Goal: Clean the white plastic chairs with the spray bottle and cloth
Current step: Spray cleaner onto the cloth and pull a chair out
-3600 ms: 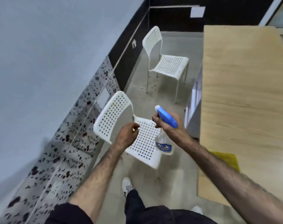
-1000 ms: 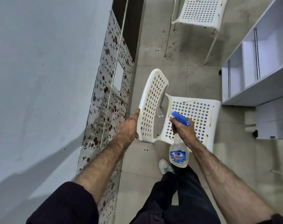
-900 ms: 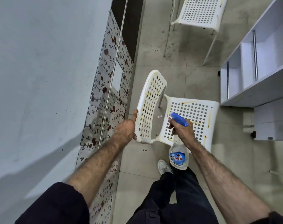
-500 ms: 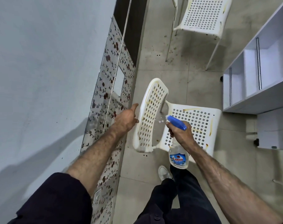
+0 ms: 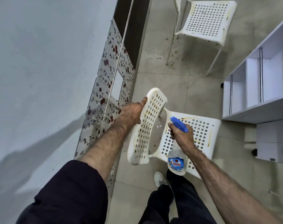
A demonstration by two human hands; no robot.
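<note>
Clearly "Colin" label on spray bottle (image 5: 175, 160), right hand (image 5: 181, 135) gripping.

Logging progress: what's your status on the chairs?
Left hand bracing near chair's backrest. Right hand gripping spray bottle over seat. No cloth visible. Nothing obstructing.
</note>
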